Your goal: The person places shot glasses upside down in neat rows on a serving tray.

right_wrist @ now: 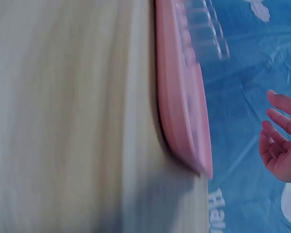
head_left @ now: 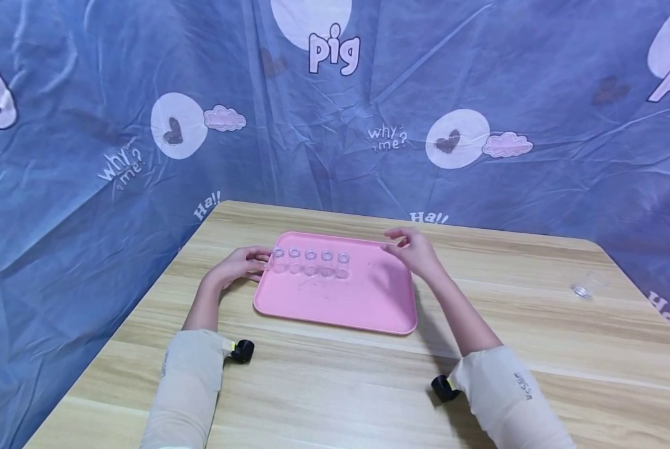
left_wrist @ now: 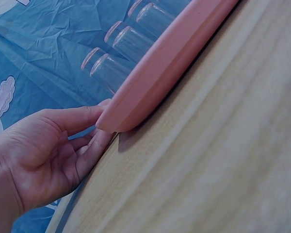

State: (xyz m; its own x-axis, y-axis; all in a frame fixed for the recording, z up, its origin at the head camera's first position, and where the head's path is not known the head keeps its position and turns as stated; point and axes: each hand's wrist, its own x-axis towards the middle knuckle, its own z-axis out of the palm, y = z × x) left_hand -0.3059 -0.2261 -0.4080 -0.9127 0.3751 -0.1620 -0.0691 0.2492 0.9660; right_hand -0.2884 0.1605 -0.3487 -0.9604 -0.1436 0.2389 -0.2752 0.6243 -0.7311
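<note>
A pink tray [head_left: 335, 307] lies on the table, bearing several clear glasses [head_left: 310, 263] in a row along its left and back part. At the tray's left edge, my left hand [head_left: 238, 265] holds the rim; the left wrist view shows the thumb against the side of the tray [left_wrist: 150, 77] and the other fingers low beside its corner. My right hand [head_left: 417, 252] is raised over the tray's back right corner, fingers loosely bent and apart, with nothing in it. In the right wrist view that hand [right_wrist: 285, 138] hangs clear of the tray.
Farther right on the wooden table [head_left: 335, 386] stands another clear glass [head_left: 583, 290], well away from the tray. A blue printed cloth [head_left: 323, 156] hangs behind the table's back edge.
</note>
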